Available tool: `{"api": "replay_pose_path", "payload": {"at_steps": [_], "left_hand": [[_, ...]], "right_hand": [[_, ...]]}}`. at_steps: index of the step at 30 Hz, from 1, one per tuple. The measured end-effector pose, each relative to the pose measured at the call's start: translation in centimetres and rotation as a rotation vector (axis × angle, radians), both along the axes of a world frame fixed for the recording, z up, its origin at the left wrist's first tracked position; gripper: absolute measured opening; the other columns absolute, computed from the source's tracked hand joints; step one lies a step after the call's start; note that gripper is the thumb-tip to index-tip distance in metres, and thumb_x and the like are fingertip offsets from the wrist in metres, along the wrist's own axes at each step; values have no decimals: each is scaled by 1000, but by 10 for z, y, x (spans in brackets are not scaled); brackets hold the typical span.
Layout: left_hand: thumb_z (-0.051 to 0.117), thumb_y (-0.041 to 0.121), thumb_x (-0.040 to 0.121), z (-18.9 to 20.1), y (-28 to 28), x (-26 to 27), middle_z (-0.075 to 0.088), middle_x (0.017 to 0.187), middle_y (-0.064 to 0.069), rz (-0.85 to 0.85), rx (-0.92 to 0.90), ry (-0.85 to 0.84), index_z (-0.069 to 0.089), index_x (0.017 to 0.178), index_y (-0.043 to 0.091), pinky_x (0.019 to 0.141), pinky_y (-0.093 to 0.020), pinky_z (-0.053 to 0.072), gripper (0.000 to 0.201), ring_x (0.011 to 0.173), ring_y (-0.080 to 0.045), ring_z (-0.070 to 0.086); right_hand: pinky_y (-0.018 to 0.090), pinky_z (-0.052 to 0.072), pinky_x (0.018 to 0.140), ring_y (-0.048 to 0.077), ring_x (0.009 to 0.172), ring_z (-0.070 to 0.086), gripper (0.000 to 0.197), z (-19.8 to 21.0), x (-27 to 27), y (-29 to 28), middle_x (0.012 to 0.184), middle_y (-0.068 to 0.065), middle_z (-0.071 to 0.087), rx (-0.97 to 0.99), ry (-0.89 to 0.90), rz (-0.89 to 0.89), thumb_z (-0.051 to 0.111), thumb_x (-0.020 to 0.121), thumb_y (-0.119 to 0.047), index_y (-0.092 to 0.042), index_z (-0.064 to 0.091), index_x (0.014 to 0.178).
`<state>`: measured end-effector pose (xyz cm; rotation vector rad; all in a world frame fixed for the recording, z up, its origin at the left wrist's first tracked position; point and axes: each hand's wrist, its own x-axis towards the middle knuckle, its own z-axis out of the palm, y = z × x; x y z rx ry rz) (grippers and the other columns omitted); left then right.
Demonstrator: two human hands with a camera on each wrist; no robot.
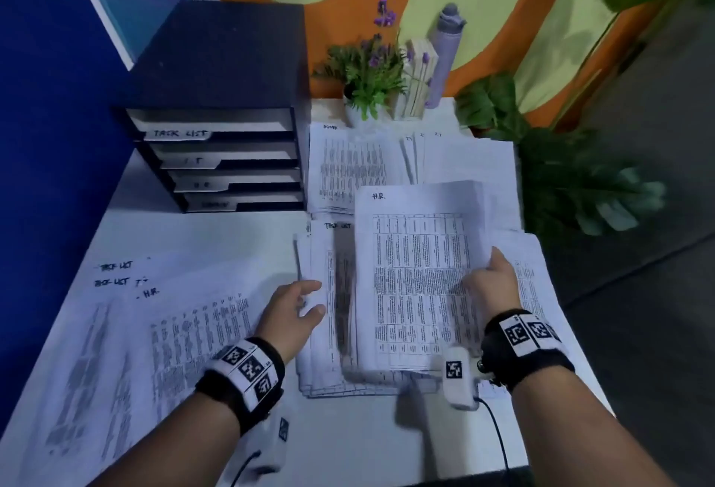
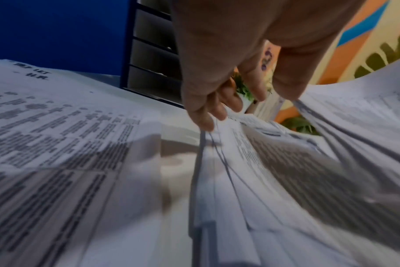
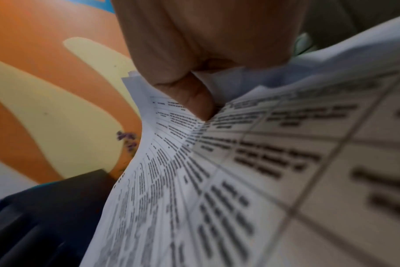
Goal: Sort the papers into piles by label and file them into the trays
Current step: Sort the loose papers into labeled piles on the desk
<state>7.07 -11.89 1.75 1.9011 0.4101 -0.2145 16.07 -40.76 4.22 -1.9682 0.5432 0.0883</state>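
Note:
My right hand [image 1: 492, 268] grips the right edge of a stack of printed sheets marked H.R. [image 1: 418, 277] and holds it tilted just above the table; the thumb [image 3: 194, 101] presses on the top sheet. Beneath it lies a pile headed Task List [image 1: 329, 293]. My left hand [image 1: 311, 299] rests with relaxed fingers [image 2: 206, 121] on that pile's left edge. A black rack of trays [image 1: 216, 161] labelled Task List, I.T., H.R. and one blurred label stands at the back left. An Admin pile [image 1: 344, 169] and an I.T. pile [image 1: 464, 157] lie behind.
Loose mixed sheets [image 1: 154, 332] are spread over the left of the white table [image 1: 240, 239]. A potted plant [image 1: 367, 76], a wooden block [image 1: 416, 76] and a purple bottle [image 1: 445, 57] stand at the back. Big leaves [image 1: 561, 177] hang past the table's right edge. A blue wall is at left.

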Motion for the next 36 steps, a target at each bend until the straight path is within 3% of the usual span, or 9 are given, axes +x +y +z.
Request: {"api": "replay_pose_path", "payload": {"at_steps": [4,7,10,14,17,24,27,31,36], "left_hand": [[70,24,86,-23,-28,2,38,146,5,-168,177,47,61,115,39,108,-42,42,34,123,-15,50],[68,35,85,-32,-45,2,26,155,9,-274,423,91,55,125,45,119,-44,21,44,144,-20,21],[65,41,85,-38,-56,3,17,159,10,-318,531,160,50,130,48,120,-44,15,48,148,-20,8],[64,42,86,-44,-60,4,16,160,10,-322,598,182,48,132,48,119,-46,15,50,148,-21,8],[63,37,87,-42,-54,3,27,156,7,-249,599,106,51,132,43,117,-46,21,47,145,-20,18],[63,28,87,-43,15,-15,47,139,-9,129,533,139,53,135,27,105,-46,42,49,123,-29,50],[63,30,87,-49,58,-35,39,146,-11,310,598,281,46,141,25,108,-44,39,56,128,-32,46],[64,30,85,-54,112,-69,44,147,-9,500,583,368,49,139,24,111,-45,36,56,130,-34,45],[67,37,77,-62,154,-104,50,141,-10,523,610,485,49,140,20,106,-45,41,67,127,-32,49]], "right_hand": [[40,53,65,39,82,63,38,-11,11,-69,91,23,64,-118,37,-107,41,69,8,-13,59,96],[36,51,65,33,77,61,40,-9,15,-102,91,18,65,-199,78,-119,41,72,7,-17,61,97],[35,50,64,30,73,58,31,-6,17,-119,90,18,62,-293,127,-84,42,79,3,-17,55,99],[51,43,96,38,116,50,64,-11,22,-110,133,15,47,-592,188,-20,51,84,-4,-21,30,142],[52,34,103,37,130,34,76,-15,19,-83,148,11,29,-723,105,104,58,79,-3,-17,28,147],[23,42,87,25,107,58,43,-25,-9,32,120,10,57,-362,-49,596,48,87,6,-10,62,123],[27,49,81,24,96,62,28,-23,-31,89,110,6,63,-201,-12,755,56,89,-6,-13,68,113],[35,53,91,26,98,67,23,-31,-60,155,109,10,71,-113,30,909,60,87,-5,-13,72,105],[33,47,96,29,110,62,30,-32,-85,208,116,16,66,-226,54,1045,46,97,-15,-6,60,122]]}}
